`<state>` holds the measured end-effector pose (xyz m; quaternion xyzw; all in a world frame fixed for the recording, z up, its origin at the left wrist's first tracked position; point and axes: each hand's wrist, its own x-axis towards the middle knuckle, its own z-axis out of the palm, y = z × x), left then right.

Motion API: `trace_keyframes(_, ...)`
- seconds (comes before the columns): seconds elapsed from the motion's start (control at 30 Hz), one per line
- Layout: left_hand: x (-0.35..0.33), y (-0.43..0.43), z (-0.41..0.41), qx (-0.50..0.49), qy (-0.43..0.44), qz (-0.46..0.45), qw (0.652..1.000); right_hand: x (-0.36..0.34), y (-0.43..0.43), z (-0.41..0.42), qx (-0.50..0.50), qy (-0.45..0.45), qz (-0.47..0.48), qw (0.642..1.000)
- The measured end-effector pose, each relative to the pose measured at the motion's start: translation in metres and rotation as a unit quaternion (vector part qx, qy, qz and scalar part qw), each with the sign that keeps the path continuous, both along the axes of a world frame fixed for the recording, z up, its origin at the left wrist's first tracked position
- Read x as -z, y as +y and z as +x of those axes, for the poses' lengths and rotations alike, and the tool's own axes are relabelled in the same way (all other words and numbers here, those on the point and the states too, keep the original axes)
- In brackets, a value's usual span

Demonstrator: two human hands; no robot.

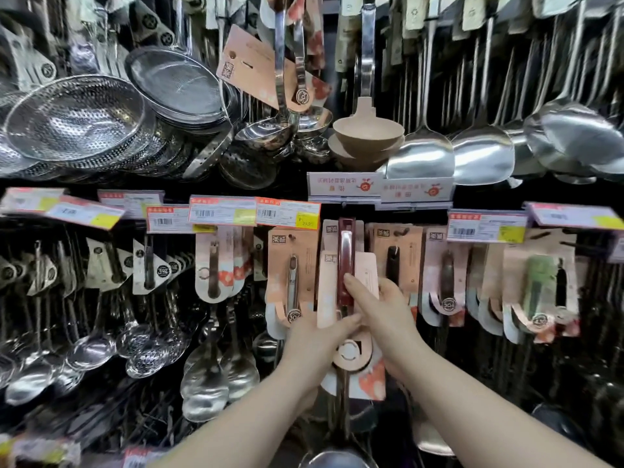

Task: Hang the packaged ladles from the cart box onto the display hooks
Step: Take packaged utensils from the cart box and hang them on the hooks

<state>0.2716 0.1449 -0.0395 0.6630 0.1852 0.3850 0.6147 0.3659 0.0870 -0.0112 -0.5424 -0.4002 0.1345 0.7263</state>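
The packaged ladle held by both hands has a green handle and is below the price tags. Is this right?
Not quite. The head view shows that the handle of the packaged ladle is dark red, not green. The rest stands: the left hand and the right hand both hold it, below the price tags.
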Motion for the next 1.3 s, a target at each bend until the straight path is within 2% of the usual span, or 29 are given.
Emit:
trace_keyframes(0.17, -0.007, 0.003, 0.003, 0.005, -0.008, -0.001, 1.000, -0.007, 0.006, 0.002, 0.028, 0.007, 0.006, 1.000)
trace_keyframes(0.37, -0.004, 0.007, 0.005, 0.007, -0.003, -0.022, 1.000, -0.003, 0.011, 0.004, 0.016, 0.031, -0.012, 0.999)
trace_keyframes(0.57, -0.005, 0.017, 0.016, -0.025, 0.037, -0.029, 0.999, -0.005, 0.021, 0.014, 0.034, 0.031, -0.037, 0.998)
trace_keyframes(1.0, 0.010, 0.050, 0.072, -0.100, 0.137, 0.016, 0.985, 0.022, 0.047, 0.062, 0.082, -0.058, -0.172, 0.980)
trace_keyframes(1.3, 0.019, 0.060, 0.089, -0.126, 0.109, 0.018, 0.986, 0.032, 0.065, 0.076, 0.105, -0.111, -0.187, 0.970)
